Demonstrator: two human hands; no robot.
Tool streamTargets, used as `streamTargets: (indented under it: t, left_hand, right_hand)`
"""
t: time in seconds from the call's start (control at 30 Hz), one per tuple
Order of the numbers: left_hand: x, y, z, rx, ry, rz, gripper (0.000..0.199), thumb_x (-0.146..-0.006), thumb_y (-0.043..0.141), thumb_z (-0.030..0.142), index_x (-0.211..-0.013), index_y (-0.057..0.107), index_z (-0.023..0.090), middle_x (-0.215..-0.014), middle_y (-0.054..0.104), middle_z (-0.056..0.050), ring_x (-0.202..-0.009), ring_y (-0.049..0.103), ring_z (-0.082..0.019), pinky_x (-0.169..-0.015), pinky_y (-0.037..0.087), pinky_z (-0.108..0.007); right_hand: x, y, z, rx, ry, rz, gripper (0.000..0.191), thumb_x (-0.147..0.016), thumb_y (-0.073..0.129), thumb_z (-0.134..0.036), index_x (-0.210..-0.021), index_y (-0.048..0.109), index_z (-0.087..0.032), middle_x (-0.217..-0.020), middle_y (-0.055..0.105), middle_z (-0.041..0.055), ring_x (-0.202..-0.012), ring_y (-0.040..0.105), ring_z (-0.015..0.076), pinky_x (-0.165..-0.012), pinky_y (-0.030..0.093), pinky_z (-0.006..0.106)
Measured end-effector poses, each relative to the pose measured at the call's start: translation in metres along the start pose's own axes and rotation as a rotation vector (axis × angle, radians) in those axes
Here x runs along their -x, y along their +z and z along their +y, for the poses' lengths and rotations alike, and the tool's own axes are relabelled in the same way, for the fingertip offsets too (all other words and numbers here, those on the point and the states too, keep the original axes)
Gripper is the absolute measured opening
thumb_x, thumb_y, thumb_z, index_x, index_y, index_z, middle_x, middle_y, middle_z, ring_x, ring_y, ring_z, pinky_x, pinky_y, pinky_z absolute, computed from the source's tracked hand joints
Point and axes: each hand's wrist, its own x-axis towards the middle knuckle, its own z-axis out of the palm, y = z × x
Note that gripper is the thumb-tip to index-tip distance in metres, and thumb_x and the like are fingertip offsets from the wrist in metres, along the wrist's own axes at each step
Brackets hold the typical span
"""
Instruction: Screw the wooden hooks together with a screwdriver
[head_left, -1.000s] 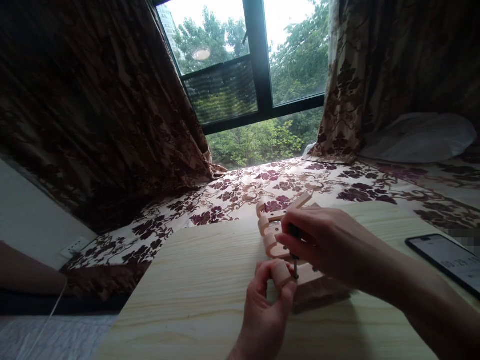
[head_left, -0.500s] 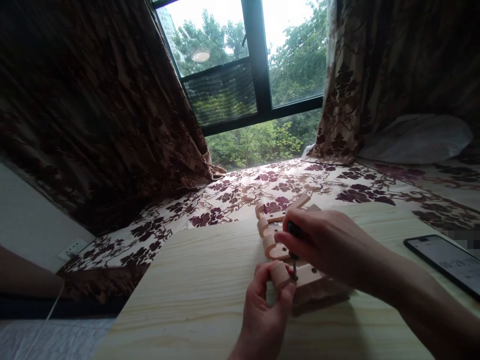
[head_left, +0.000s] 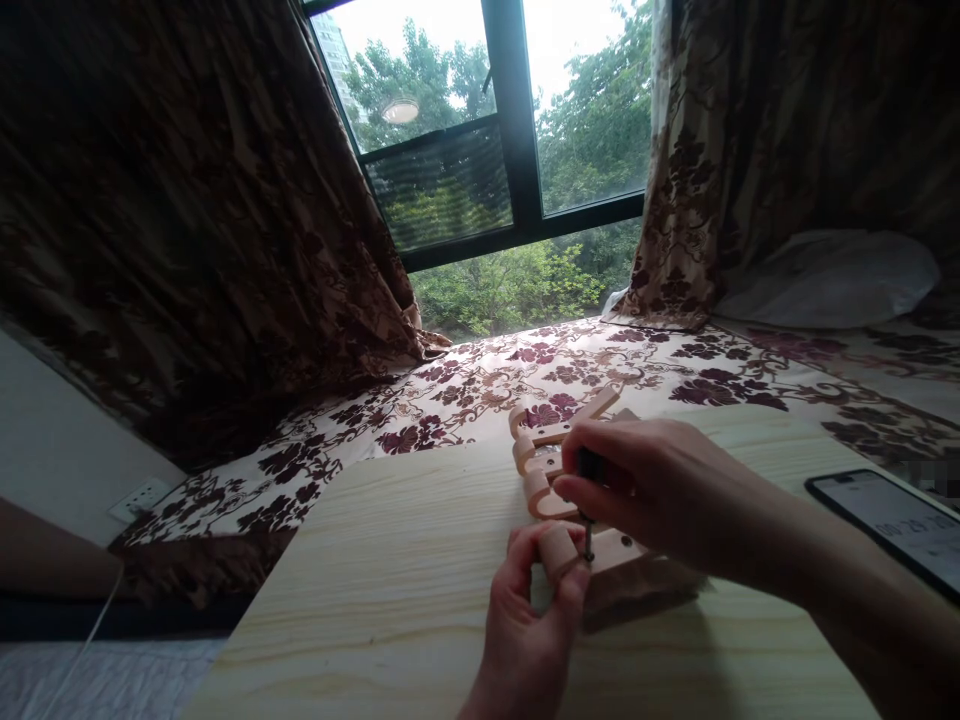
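My right hand (head_left: 637,480) is closed round the dark handle of a screwdriver (head_left: 589,535), whose shaft points down at a dark screw in a pale wooden piece (head_left: 619,548). With thumb and fingers, my left hand (head_left: 536,610) grips the rounded wooden end (head_left: 559,552) of that piece, close to the screwdriver's tip. Beyond my hands, several more hook-shaped wooden pieces (head_left: 538,490) with dark screws lie in a row, partly hidden by my right hand.
The pale wooden board (head_left: 360,560) lies under the work. A phone (head_left: 885,525) showing a timer rests at the right. Floral cloth (head_left: 465,390) spreads behind the board towards the window (head_left: 517,150), with patterned curtains (head_left: 225,200) at the sides. A wall socket (head_left: 140,499) is at the left.
My right hand has shifted and turned slightly around the screwdriver's handle. My left hand keeps nearly the same place on the wooden piece.
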Motion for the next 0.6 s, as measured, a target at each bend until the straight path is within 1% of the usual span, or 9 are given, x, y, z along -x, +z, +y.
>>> streamTargets:
  t: [0.07,0.13,0.23,0.3,0.37,0.5,0.6]
  left_hand:
    - [-0.001,-0.002,0.002,-0.023,0.02,0.0,0.02,-0.082,0.062,0.032,-0.099,0.063,0.022,-0.104,0.064,-0.007,-0.1,0.059,-0.023,-0.092,0.046,-0.035]
    - [-0.003,-0.005,0.004,-0.07,0.049,-0.015,0.021,-0.079,0.064,0.028,-0.098,0.064,0.022,-0.109,0.063,-0.007,-0.103,0.058,-0.023,-0.094,0.044,-0.036]
    - [-0.005,-0.011,0.006,-0.151,0.095,-0.045,0.025,-0.074,0.066,0.021,-0.099,0.065,0.023,-0.112,0.06,-0.006,-0.107,0.057,-0.024,-0.098,0.042,-0.036]
    - [-0.005,-0.014,0.006,-0.188,0.115,-0.056,0.029,-0.073,0.066,0.019,-0.102,0.064,0.024,-0.112,0.061,-0.006,-0.109,0.057,-0.024,-0.099,0.041,-0.036]
    - [-0.006,-0.016,0.007,-0.213,0.126,-0.059,0.03,-0.074,0.066,0.018,-0.103,0.063,0.024,-0.109,0.061,-0.005,-0.106,0.058,-0.024,-0.097,0.043,-0.036]
    - [-0.005,-0.015,0.008,-0.227,0.121,-0.048,0.02,-0.075,0.065,0.019,-0.094,0.063,0.023,-0.099,0.062,-0.003,-0.095,0.06,-0.021,-0.087,0.045,-0.032]
    - [-0.004,-0.013,0.01,-0.218,0.11,-0.032,0.015,-0.076,0.064,0.019,-0.091,0.061,0.023,-0.094,0.061,-0.001,-0.09,0.059,-0.019,-0.083,0.045,-0.03]
  right_hand:
    - [0.001,-0.003,-0.002,-0.062,-0.025,-0.039,0.011,-0.089,0.056,-0.025,-0.079,0.058,-0.021,-0.064,0.057,-0.0047,-0.054,0.045,0.0092,-0.051,0.03,0.022]
    - [0.001,-0.004,-0.003,-0.09,-0.032,-0.055,0.012,-0.089,0.055,-0.022,-0.077,0.056,-0.021,-0.063,0.055,-0.005,-0.054,0.043,0.0088,-0.051,0.029,0.022]
    - [0.001,-0.005,-0.002,-0.107,-0.029,-0.047,0.013,-0.089,0.054,-0.022,-0.076,0.056,-0.02,-0.063,0.055,-0.0045,-0.053,0.042,0.0084,-0.05,0.03,0.021]
    - [0.001,-0.006,-0.001,-0.099,-0.028,-0.038,0.015,-0.089,0.054,-0.021,-0.075,0.056,-0.02,-0.063,0.056,-0.0038,-0.052,0.043,0.0083,-0.049,0.03,0.021]
    - [0.001,-0.006,0.0,-0.09,-0.028,-0.031,0.016,-0.089,0.053,-0.022,-0.073,0.056,-0.02,-0.063,0.056,-0.0033,-0.052,0.043,0.0083,-0.049,0.03,0.021]
    - [0.001,-0.004,0.0,-0.115,-0.029,-0.034,0.013,-0.089,0.054,-0.021,-0.077,0.058,-0.02,-0.064,0.058,-0.004,-0.053,0.045,0.0083,-0.05,0.032,0.021]
    - [0.001,-0.002,-0.001,-0.129,-0.024,-0.032,0.01,-0.087,0.056,-0.019,-0.078,0.058,-0.02,-0.064,0.056,-0.0047,-0.052,0.044,0.0077,-0.05,0.031,0.02]
